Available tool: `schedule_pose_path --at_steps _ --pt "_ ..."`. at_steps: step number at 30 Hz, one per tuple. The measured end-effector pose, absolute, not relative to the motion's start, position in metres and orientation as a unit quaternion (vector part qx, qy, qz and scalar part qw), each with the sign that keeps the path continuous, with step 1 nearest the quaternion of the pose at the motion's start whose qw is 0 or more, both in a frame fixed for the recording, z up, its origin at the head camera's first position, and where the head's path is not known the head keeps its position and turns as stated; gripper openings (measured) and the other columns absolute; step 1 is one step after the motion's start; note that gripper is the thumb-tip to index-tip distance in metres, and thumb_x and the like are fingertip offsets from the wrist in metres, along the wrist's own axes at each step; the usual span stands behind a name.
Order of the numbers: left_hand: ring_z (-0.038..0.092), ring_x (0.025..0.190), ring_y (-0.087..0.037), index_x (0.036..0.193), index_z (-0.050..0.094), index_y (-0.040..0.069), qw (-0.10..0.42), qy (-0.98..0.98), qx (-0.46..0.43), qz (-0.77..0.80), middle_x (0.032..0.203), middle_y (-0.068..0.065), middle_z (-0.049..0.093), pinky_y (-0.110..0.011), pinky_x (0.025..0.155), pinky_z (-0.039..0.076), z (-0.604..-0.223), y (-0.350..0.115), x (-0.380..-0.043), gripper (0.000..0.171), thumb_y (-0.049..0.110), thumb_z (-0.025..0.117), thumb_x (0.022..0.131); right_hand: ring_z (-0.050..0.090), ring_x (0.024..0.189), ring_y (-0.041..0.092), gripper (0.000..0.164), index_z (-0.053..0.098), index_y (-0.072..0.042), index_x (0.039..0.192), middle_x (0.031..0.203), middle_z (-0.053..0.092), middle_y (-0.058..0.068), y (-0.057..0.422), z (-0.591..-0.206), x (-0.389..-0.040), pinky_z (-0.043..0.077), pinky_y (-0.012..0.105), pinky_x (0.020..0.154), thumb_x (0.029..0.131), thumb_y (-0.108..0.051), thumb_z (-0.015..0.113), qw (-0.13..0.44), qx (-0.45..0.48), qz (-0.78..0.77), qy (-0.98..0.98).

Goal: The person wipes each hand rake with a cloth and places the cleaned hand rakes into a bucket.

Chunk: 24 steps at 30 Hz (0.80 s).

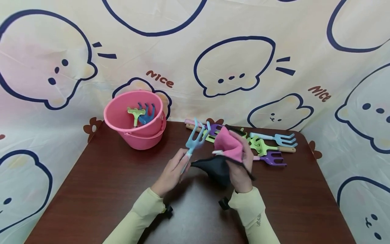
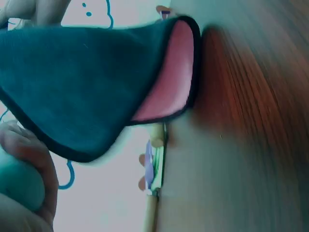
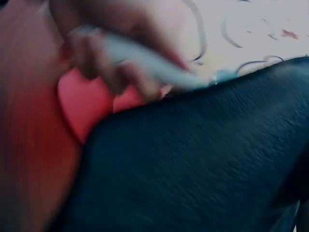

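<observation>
My left hand (image 1: 173,169) grips the handle of a light blue toy hand rake (image 1: 195,140), its tines pointing up and away. In the left wrist view the fingers curl round the pale blue handle (image 2: 19,181). My right hand (image 1: 242,162) holds a two-sided cloth, pink (image 1: 230,145) on one face and dark grey (image 1: 216,171) on the other, bunched in the fingers. The dark side of the cloth (image 2: 91,82) hangs down with a black-edged corner near the left hand. In the right wrist view the cloth covers much of the frame.
Two nested pink buckets (image 1: 140,135) stand at the back left, with a green rake (image 1: 136,113) and a blue rake (image 1: 147,117) inside. Along the back right lie several toy garden tools, among them a light blue rake (image 1: 283,139) and a purple rake (image 1: 272,158). A patterned curtain hangs behind.
</observation>
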State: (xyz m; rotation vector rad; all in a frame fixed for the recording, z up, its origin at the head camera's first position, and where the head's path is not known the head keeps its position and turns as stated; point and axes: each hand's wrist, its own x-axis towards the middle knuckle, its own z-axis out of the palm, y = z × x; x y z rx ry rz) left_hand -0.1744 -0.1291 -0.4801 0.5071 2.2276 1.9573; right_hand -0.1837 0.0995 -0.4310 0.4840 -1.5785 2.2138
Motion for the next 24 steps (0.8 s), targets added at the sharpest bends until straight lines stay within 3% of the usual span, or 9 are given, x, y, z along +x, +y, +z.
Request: schedule_pose_path --at_steps 3,6,8,12,18,24 --pt "0.05 0.053 -0.02 0.119 0.053 0.017 0.002 0.758 0.167 0.63 0.084 -0.016 0.055 -0.034 0.047 0.05 -0.477 -0.122 -0.17 0.012 0.023 0.054 0.109 0.061 0.122 0.02 0.063 0.061 -0.006 0.14 0.137 0.064 0.009 0.09 -0.436 -0.181 0.051 0.025 0.103 0.081 0.009 0.077 0.208 0.188 0.713 -0.643" --pt "0.056 0.061 -0.016 0.119 0.058 0.016 -0.082 0.8 0.161 0.572 0.087 -0.005 0.062 -0.031 0.054 0.054 -0.477 -0.115 -0.165 0.017 0.011 0.063 0.103 0.061 0.124 0.017 0.066 0.059 -0.003 0.141 0.138 0.063 0.014 0.079 -0.441 -0.18 0.048 0.024 0.108 0.08 0.008 0.082 0.194 0.181 0.682 -0.682" --pt "0.06 0.068 -0.015 0.119 0.062 0.015 -0.139 0.828 0.151 0.521 0.093 -0.003 0.067 -0.029 0.06 0.054 -0.477 -0.112 -0.162 0.021 0.009 0.068 0.099 0.063 0.121 0.015 0.061 0.06 0.001 0.137 0.133 0.066 0.016 0.072 -0.444 -0.179 0.05 0.024 0.107 0.081 0.005 0.083 0.18 0.161 0.68 -0.692" --pt "0.059 0.07 -0.011 0.118 0.067 0.014 -0.221 0.866 0.142 0.425 0.102 -0.003 0.071 -0.024 0.06 0.05 -0.477 -0.107 -0.16 0.025 0.014 0.076 0.095 0.067 0.108 0.014 0.041 0.069 0.002 0.121 0.119 0.072 0.016 0.069 -0.444 -0.18 0.053 0.021 0.099 0.083 0.001 0.084 0.162 0.092 0.686 -0.703" --pt "0.046 0.058 -0.005 0.114 0.07 0.014 -0.235 0.891 0.142 0.361 0.091 0.001 0.063 -0.019 0.05 0.039 -0.478 -0.107 -0.161 0.024 0.025 0.078 0.094 0.069 0.108 0.017 0.032 0.073 0.005 0.115 0.117 0.072 0.022 0.083 -0.443 -0.19 0.055 0.023 0.097 0.085 0.005 0.081 0.145 0.036 0.719 -0.679" --pt "0.045 0.055 -0.004 0.113 0.071 0.012 -0.222 0.898 0.138 0.354 0.09 0.0 0.065 -0.02 0.049 0.039 -0.48 -0.106 -0.161 0.025 0.024 0.08 0.092 0.072 0.105 0.014 0.024 0.078 -0.002 0.112 0.111 0.076 0.019 0.096 -0.446 -0.198 0.056 0.02 0.093 0.089 0.001 0.079 0.234 0.028 0.676 -0.698"
